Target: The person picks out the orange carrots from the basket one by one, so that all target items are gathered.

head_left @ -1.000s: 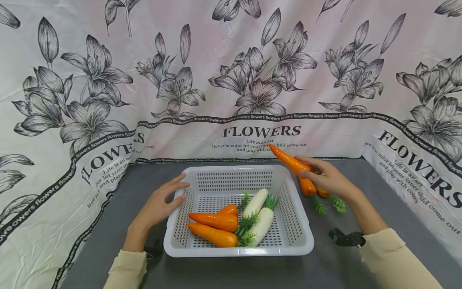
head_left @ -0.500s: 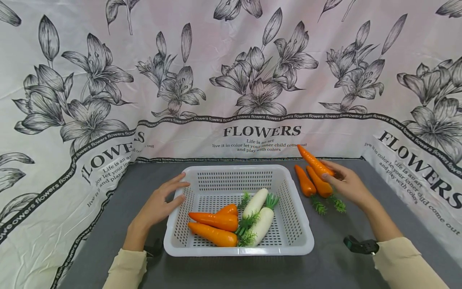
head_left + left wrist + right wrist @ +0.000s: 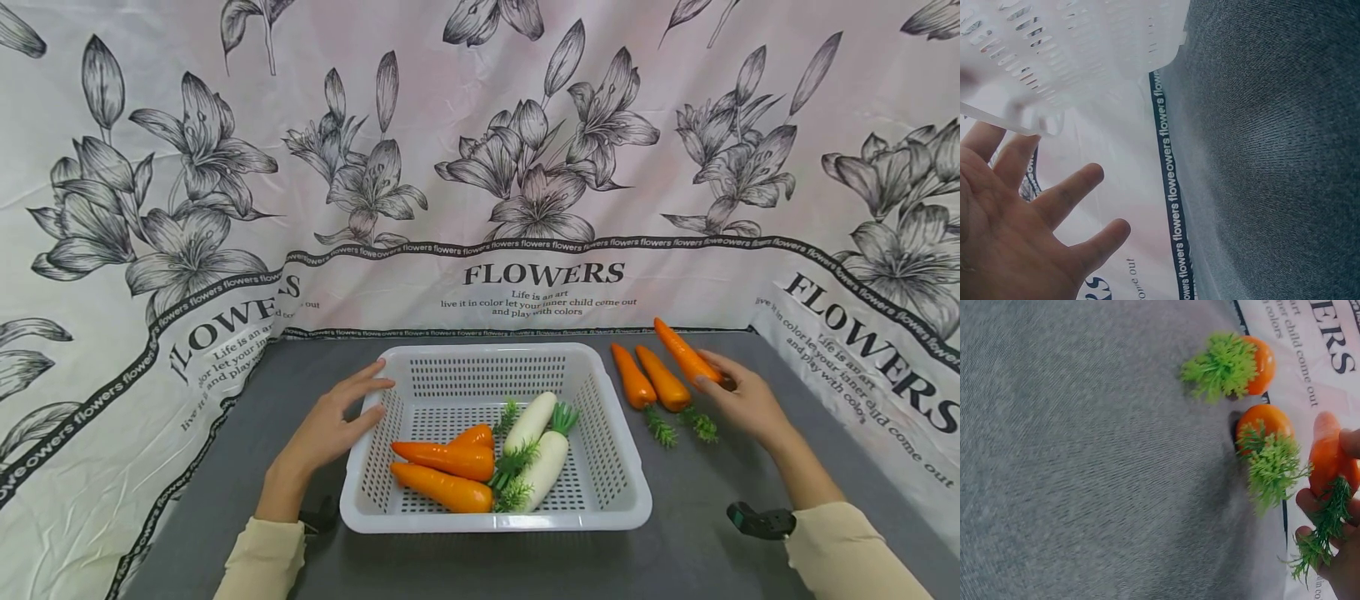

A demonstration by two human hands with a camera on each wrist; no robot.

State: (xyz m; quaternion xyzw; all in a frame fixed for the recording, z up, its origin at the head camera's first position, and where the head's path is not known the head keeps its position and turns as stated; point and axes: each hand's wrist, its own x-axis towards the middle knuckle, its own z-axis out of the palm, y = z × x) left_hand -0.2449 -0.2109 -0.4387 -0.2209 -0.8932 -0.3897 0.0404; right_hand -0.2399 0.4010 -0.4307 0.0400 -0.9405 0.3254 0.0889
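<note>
My right hand (image 3: 746, 398) grips a carrot (image 3: 686, 350) near its thick end, with the tip pointing up and away. In the right wrist view this carrot (image 3: 1327, 456) has green leaves hanging by the palm. Two more carrots (image 3: 633, 379) lie side by side on the grey table, just left of the held one. My left hand (image 3: 330, 429) rests on the left rim of a white perforated basket (image 3: 495, 522), its fingers spread. In the left wrist view the left hand (image 3: 1016, 231) touches the basket wall (image 3: 1085, 50) with some fingertips.
Inside the basket, several orange carrots (image 3: 442, 487) lie at the left, and two white radishes (image 3: 546, 467) with green leaves lie at the right. A floral-printed cloth (image 3: 525, 200) hangs behind and along both sides of the grey table (image 3: 675, 558).
My right hand has moved right and lower with the carrot, from over the basket's right rim to the right of the two table carrots. The left hand stays put.
</note>
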